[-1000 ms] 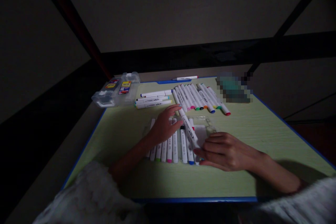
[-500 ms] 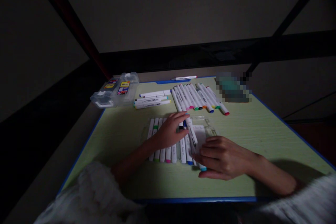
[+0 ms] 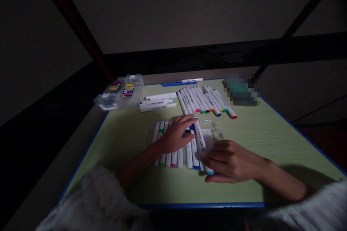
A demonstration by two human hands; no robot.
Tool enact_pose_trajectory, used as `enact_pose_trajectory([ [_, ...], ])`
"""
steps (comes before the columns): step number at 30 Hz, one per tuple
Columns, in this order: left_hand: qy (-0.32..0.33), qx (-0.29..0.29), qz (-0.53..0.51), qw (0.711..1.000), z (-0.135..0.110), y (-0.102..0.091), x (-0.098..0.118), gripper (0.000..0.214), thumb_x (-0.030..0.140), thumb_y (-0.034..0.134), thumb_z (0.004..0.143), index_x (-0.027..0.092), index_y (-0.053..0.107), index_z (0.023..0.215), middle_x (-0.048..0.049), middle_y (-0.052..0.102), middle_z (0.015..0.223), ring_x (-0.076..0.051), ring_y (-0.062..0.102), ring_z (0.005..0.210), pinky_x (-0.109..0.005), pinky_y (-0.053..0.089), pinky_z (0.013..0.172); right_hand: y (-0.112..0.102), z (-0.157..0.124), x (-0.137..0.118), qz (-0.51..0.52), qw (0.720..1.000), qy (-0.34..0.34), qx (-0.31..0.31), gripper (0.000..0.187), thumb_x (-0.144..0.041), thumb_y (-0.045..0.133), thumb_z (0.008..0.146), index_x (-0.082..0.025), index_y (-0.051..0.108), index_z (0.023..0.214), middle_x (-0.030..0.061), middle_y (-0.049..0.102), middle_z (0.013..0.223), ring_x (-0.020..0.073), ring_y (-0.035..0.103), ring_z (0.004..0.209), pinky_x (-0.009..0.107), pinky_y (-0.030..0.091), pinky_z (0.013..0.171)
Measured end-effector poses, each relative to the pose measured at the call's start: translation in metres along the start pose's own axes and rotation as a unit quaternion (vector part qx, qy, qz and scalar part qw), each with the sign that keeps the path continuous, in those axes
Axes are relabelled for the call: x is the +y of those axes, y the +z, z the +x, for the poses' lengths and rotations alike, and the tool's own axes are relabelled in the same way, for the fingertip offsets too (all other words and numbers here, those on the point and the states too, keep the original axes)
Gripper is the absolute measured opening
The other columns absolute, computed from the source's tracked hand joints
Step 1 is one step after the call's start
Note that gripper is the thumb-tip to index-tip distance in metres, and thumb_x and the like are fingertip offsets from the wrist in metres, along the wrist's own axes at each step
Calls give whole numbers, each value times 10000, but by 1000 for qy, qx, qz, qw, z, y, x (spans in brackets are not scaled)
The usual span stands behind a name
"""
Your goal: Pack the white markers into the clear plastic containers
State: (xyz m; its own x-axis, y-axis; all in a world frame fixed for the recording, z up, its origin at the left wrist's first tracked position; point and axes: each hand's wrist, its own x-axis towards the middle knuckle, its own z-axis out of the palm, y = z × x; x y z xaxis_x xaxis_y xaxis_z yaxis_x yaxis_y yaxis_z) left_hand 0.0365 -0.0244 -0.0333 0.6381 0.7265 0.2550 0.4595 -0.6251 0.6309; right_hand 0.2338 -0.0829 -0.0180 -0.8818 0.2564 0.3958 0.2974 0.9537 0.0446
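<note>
A row of white markers (image 3: 165,151) with coloured ends lies in a clear flat tray (image 3: 215,133) in the middle of the green table (image 3: 257,140). My left hand (image 3: 176,135) rests on this row, fingers stretched flat over the markers. My right hand (image 3: 230,160) lies curled at the row's right end, its fingertips pinching the near end of one white marker (image 3: 200,139) with a light blue cap. That marker lies along the right side of the row.
At the back lie a fan of several markers (image 3: 206,101), a small stack of markers (image 3: 157,103) to its left, a single marker (image 3: 189,80) at the far edge and a clear plastic case (image 3: 119,92) at the back left corner. A blurred green thing (image 3: 240,92) sits back right.
The held marker has swung down from a slant across the row to lie alongside it. My left hand slid a little towards me on the row. My right hand moved slightly nearer.
</note>
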Motion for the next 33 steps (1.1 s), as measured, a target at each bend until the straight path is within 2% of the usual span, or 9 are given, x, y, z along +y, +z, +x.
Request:
enact_pose_trajectory([
  [7, 17, -33, 26, 999, 1, -4, 4, 447, 160, 498, 819, 249, 475, 1256, -69, 416, 1380, -227, 372, 1262, -470, 318, 1031, 0, 1, -1, 3, 1000, 0, 2, 371, -420, 374, 914, -162, 596, 767, -13, 536, 515, 105, 427, 457, 295, 270, 490],
  [19, 10, -61, 65, 996, 1, -2, 3, 425, 194, 435, 863, 254, 447, 1283, -49, 360, 1420, -218, 332, 1285, -449, 302, 1034, -2, 2, -2, -4, 1000, 1, 12, 423, -399, 315, 934, -162, 589, 716, -10, 527, 481, 114, 428, 431, 297, 266, 476],
  [28, 7, -84, 95, 992, 1, -1, 5, 451, 168, 423, 859, 210, 421, 1308, -67, 320, 1441, -237, 293, 1302, -456, 294, 1032, -2, 1, -2, 2, 1000, 7, -4, 398, -416, 347, 922, -163, 583, 726, -12, 519, 498, 111, 403, 451, 303, 236, 488],
  [33, 5, -84, 110, 990, 0, -1, 4, 445, 198, 414, 875, 237, 403, 1318, -55, 333, 1434, -213, 291, 1303, -425, 298, 1034, -1, 1, -2, 9, 1000, 14, -17, 431, -434, 321, 924, -170, 579, 700, -5, 523, 500, 114, 402, 444, 308, 231, 492],
])
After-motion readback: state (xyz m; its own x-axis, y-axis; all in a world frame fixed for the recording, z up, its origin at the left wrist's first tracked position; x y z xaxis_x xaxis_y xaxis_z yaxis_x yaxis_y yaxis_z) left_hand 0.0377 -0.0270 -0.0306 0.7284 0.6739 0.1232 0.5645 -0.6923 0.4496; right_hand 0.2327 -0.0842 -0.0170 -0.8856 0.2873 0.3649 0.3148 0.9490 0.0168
